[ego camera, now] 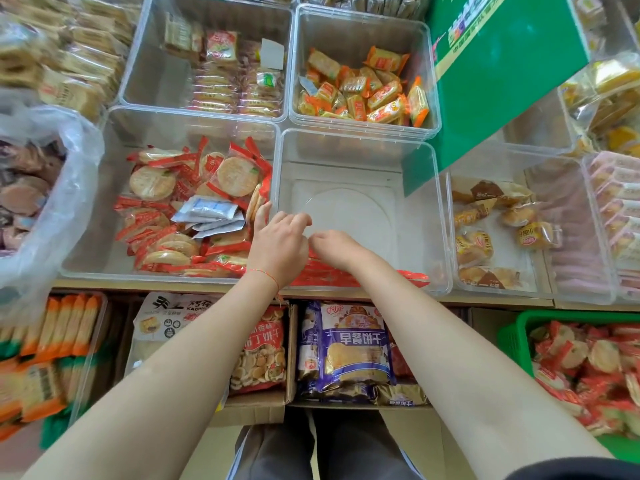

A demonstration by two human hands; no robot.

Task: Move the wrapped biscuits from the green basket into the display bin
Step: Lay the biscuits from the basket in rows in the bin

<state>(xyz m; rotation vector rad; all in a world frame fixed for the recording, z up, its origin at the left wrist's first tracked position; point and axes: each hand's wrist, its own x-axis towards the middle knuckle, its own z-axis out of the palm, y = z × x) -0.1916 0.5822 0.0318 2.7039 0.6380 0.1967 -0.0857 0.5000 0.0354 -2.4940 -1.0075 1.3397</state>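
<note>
Left hand [278, 242] and right hand [334, 249] side by side at centre frame over the near wall of the clear, hard-walled display bin [360, 154], fingers curled downward onto red crinkly wrappers [332, 273]; actual grip not discernible. Remaining wrapped biscuits [588, 362], round discs in glossy red film, heaped in the green basket [512, 337] at lower right of frame, nearer the right hand.

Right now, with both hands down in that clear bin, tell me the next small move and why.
Probably lift the right hand out and reach for the green basket at lower right. It is heaped with red-wrapped biscuits, while the display bin holds only a few red packets along its near wall. The left hand appears to hold nothing.
</note>
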